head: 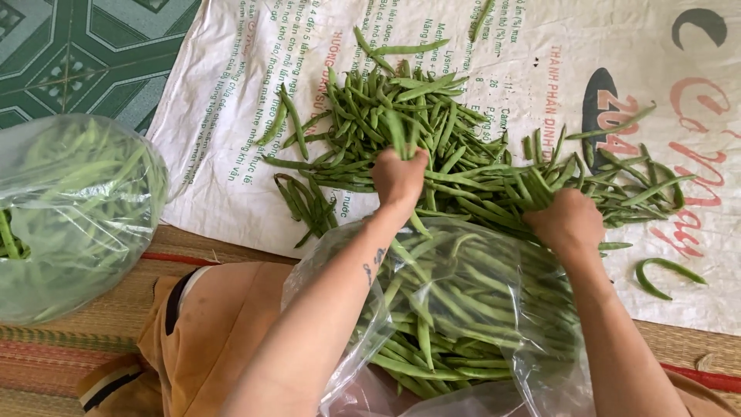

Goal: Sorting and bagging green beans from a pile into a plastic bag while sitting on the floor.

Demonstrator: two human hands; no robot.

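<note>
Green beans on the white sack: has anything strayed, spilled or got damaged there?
Mostly tidy. One curved bean lies alone on the white sack, right of the main pile and apart from it. A few more sit loose at the pile's top edge. Both hands, left and right, grip bunches. The clear bag shows no tear.

A second clear plastic bag [73, 216], already stuffed with beans, sits left on a woven mat [93, 340] beside green patterned floor tiles [85, 54].
</note>
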